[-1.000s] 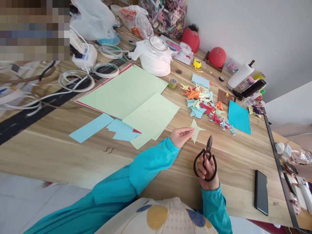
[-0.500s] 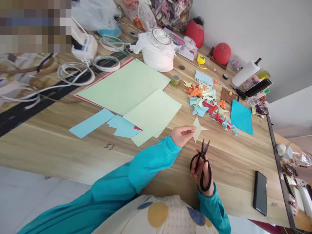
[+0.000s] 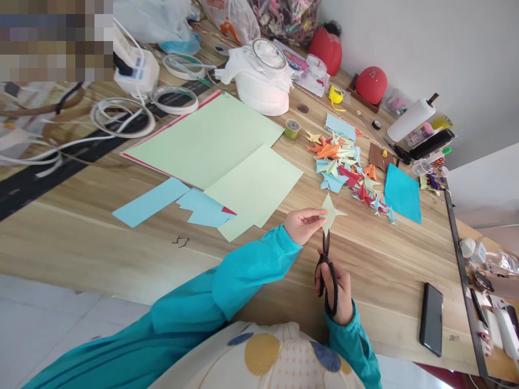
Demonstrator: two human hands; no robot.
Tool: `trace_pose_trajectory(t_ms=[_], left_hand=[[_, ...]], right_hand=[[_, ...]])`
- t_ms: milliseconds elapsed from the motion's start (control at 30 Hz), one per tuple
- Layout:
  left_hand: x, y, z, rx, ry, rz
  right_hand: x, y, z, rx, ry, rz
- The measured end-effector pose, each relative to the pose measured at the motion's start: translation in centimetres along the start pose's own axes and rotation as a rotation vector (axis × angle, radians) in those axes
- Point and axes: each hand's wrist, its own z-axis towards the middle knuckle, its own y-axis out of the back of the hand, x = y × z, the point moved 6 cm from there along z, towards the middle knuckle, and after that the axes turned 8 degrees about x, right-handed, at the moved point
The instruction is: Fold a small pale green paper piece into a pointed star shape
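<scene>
My left hand [image 3: 302,223] pinches a small pale green folded paper shape [image 3: 331,213] with pointed tips, held just above the wooden table [image 3: 389,259]. My right hand [image 3: 339,292] grips black scissors [image 3: 326,265] by their loop handles. The blades point up and meet at the lower edge of the paper shape. Both of my sleeves are teal.
A pile of several colourful folded paper shapes [image 3: 344,167] lies beyond the hands, beside a teal sheet [image 3: 402,193]. Large pale green sheets [image 3: 227,151] and light blue offcuts [image 3: 170,200] lie to the left. A black phone [image 3: 430,319] rests at the right. White tape rolls [image 3: 121,116] and clutter line the far edge.
My right hand has brought the scissors left and up to the paper shape, and the blades, parted half a second ago, are now closed at its lower edge. My left hand barely moved.
</scene>
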Motion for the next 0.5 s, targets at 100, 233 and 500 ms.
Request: trace_pose_trajectory(t_ms=[100, 233, 500], left_hand=[[0.03, -0.03, -0.01, 0.005, -0.006, 0.01], [0.03, -0.08, -0.02, 0.014, -0.006, 0.016], [-0.07, -0.11, -0.09, 0.024, -0.021, 0.023]], right_hand=[[0.04, 0.11, -0.05, -0.03, -0.01, -0.021], [0.37, 0.05, -0.06, -0.039, -0.002, -0.019], [0.4, 0.06, -0.09, -0.065, -0.015, -0.012]])
